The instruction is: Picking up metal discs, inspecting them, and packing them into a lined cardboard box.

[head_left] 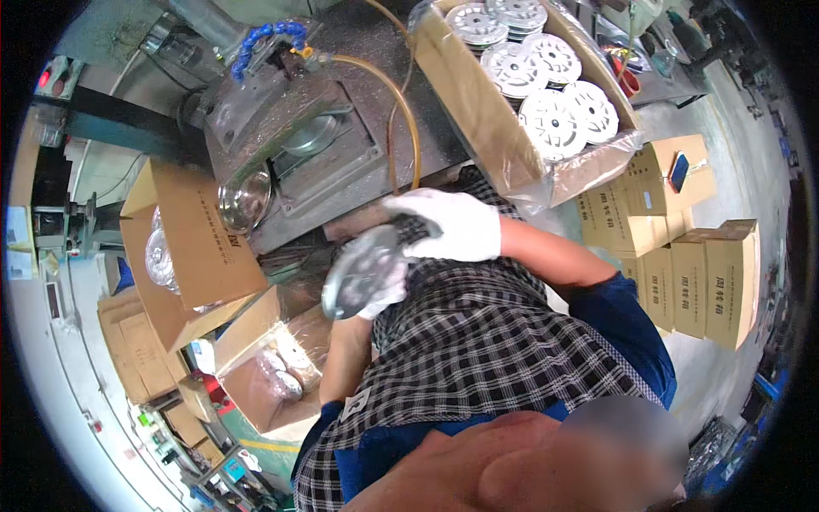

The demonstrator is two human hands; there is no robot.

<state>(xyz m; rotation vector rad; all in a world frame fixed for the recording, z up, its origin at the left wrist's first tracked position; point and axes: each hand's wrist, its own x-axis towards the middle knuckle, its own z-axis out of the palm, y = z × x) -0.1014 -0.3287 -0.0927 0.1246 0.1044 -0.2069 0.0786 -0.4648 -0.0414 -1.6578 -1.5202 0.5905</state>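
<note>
My left hand (391, 293), in a white glove, is closed on the edge of a round grey metal disc (358, 275). The disc is tilted in front of my checked apron and smeared by motion; cut-outs show faintly in its face. To its right is my right hand (456, 225), also white-gloved, with fingers stretched out and the thumb apart. Its thumb is close to the disc's rim; whether they touch I cannot tell. Beyond my hands stands a press-like machine (328, 162) with a round die (311, 135) on its bed.
An open carton (478, 111) of patterned metal discs (554, 124) sits at the far right of the bench. A shiny metal dish (246, 201) lies by the machine. Cartons with more discs stand left (200, 230) and lower left (247, 388). Stacked boxes (657, 192) at right carry a phone (678, 171).
</note>
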